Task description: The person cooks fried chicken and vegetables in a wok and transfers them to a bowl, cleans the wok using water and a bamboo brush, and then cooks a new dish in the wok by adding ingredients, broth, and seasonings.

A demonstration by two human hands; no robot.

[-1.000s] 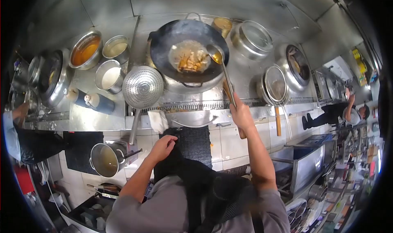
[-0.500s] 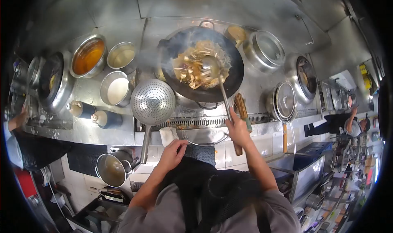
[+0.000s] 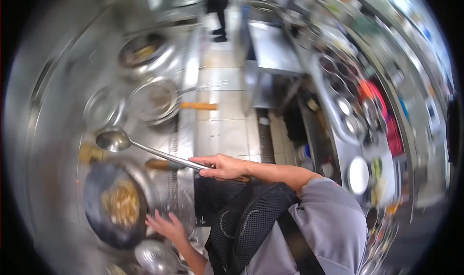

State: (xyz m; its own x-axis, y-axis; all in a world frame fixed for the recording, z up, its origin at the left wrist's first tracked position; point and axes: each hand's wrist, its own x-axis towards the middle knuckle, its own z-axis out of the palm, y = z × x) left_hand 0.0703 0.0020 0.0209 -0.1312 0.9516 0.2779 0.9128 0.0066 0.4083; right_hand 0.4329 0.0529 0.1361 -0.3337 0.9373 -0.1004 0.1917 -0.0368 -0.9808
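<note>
My right hand (image 3: 220,167) is closed round the handle of a steel ladle (image 3: 113,140). The ladle's bowl hangs over the stove beyond the wok and looks empty. A dark wok (image 3: 99,224) at the lower left holds cooked food (image 3: 122,203) in pale and brown pieces. Close to the wok's near rim is my left hand (image 3: 166,227), fingers spread, holding nothing. A perforated strainer (image 3: 155,256) lies just below it, partly cut off by my arm. The view is blurred by motion.
Wire strainers (image 3: 157,101) rest on a pot, one wooden handle sticking out over the counter edge. Behind them stands another pan (image 3: 143,51). A steel table (image 3: 273,48) is across the aisle, where a person (image 3: 217,9) stands. Dishes (image 3: 358,175) line the right counter.
The view has swung to the right, so the wok now appears at the lower left. The ladle has come out of the food. My left hand has opened and is near the wok.
</note>
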